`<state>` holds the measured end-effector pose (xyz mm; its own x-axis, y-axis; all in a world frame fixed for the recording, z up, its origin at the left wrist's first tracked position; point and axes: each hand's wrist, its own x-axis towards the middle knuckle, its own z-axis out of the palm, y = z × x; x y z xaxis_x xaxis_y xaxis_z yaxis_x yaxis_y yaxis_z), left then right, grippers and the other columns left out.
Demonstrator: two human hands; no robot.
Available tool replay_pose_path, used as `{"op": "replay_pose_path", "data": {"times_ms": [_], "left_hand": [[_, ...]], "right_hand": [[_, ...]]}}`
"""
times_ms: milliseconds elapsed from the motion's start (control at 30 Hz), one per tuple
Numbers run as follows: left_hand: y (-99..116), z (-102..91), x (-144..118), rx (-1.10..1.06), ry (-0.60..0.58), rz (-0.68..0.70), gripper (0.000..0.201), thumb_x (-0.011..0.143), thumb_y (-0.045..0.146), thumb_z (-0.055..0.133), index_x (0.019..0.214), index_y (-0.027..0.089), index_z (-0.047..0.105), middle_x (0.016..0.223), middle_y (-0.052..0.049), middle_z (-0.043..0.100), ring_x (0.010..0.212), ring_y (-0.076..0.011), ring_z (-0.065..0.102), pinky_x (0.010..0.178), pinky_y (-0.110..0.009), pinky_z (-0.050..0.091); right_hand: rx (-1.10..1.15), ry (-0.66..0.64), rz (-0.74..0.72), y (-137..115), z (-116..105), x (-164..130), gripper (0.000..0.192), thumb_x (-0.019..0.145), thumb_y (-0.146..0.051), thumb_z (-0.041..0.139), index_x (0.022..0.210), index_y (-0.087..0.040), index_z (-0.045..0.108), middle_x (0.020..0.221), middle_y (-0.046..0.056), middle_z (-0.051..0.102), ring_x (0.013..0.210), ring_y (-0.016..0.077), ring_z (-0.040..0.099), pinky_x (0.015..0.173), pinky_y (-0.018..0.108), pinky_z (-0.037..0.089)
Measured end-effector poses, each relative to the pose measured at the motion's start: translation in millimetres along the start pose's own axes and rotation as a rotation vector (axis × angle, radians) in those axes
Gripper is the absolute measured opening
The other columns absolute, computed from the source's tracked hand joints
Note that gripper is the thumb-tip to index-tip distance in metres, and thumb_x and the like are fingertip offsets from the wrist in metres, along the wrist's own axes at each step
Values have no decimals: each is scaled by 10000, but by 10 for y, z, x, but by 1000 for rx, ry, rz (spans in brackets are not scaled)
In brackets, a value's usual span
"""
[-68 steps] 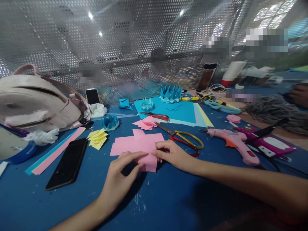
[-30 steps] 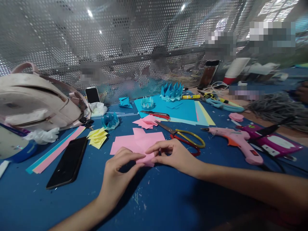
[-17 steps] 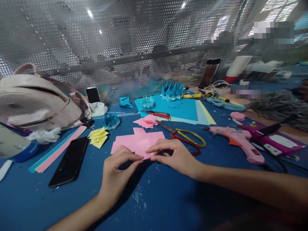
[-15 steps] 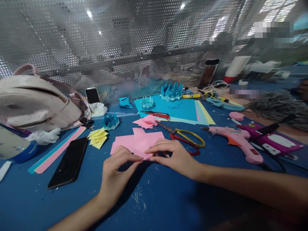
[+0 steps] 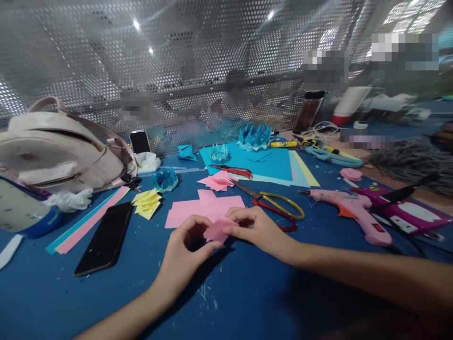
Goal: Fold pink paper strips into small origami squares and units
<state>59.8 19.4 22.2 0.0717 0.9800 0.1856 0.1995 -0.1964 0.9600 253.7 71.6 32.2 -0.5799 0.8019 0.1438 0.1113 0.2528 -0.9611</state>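
A pale bag [image 5: 60, 151] sits at the bench's [image 5: 247, 302] left edge, with a black phone [image 5: 105, 238] lying nearer the front. Toward the middle, the left hand [image 5: 186, 248] and right hand [image 5: 256, 229] meet, fingertips pinching a small folded pink paper [image 5: 215, 230] held just above the bench. Flat pink sheets [image 5: 201, 210] lie just behind it. Scissors [image 5: 274, 205] rest beside the right hand, and a pink glue gun [image 5: 348, 208] lies toward the right edge.
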Motion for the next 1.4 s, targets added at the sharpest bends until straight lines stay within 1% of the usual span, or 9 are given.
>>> {"op": "replay_pose_path", "data": {"times_ms": [100, 200, 267, 400, 600, 733, 933, 1233, 1400], "left_hand": [[-2, 23, 26, -107, 11, -164, 174, 725, 278, 746, 689, 144, 641, 664, -13, 660, 642, -141, 607, 616, -221, 468], [8, 23, 40, -165, 108, -225, 178, 650, 259, 782, 673, 143, 649, 572, 15, 635, 546, -117, 575, 550, -202, 452], [11, 19, 39, -163, 99, -218, 147, 644, 237, 780, 707, 136, 695, 601, 0, 668, 555, -117, 583, 559, -203, 463], [-7, 17, 21, -145, 41, -187, 145, 671, 214, 754, 784, 124, 753, 704, -44, 722, 626, -135, 620, 615, -218, 492], [-13, 17, 33, -217, 77, -239, 293, 620, 197, 778, 902, 121, 752, 697, -37, 719, 621, -144, 650, 611, -226, 518], [23, 18, 70, -247, 68, -307, 236, 616, 251, 790, 804, 114, 748, 644, -42, 717, 569, -144, 639, 581, -234, 520], [36, 27, 85, -189, 32, -292, 217, 652, 331, 779, 617, 130, 707, 546, -25, 661, 493, -125, 585, 509, -214, 463], [3, 35, 73, -202, 34, -277, 189, 664, 315, 785, 662, 132, 737, 563, -25, 680, 506, -128, 599, 523, -213, 476], [6, 23, 68, -173, 40, -259, 198, 681, 328, 779, 647, 138, 735, 549, -27, 681, 501, -137, 606, 523, -220, 479]], "right_hand": [[44, -38, 102, 12, 26, 7, 417, 729, -546, 738, 766, -138, 660, 699, 2, 588, 624, 117, 500, 561, 225, 398], [10, -40, 136, 19, 45, -1, 377, 690, -467, 788, 792, -136, 637, 707, -22, 562, 543, 67, 412, 489, 195, 330], [-2, -39, 131, 14, 48, -2, 329, 710, -416, 775, 827, -142, 636, 733, -21, 569, 545, 64, 413, 483, 191, 320], [44, 29, 136, 7, 39, 19, 318, 696, -387, 771, 866, -157, 631, 760, -3, 594, 649, 111, 531, 573, 216, 420], [92, 94, 179, 37, 36, 41, 434, 599, -459, 831, 814, -162, 600, 671, -28, 529, 616, 112, 507, 575, 241, 436], [107, 101, 176, 43, 46, 33, 427, 614, -440, 833, 834, -160, 598, 713, -14, 563, 658, 121, 531, 605, 248, 448], [120, 118, 175, 39, 63, 26, 433, 610, -441, 836, 836, -163, 593, 696, -23, 553, 628, 113, 516, 578, 243, 432], [134, 107, 184, 43, 64, 21, 443, 611, -436, 840, 855, -159, 597, 716, -17, 566, 654, 117, 538, 594, 240, 443], [48, 112, 167, 47, 33, 24, 390, 645, -469, 811, 787, -160, 619, 728, -1, 590, 665, 132, 555, 618, 253, 460]]}}
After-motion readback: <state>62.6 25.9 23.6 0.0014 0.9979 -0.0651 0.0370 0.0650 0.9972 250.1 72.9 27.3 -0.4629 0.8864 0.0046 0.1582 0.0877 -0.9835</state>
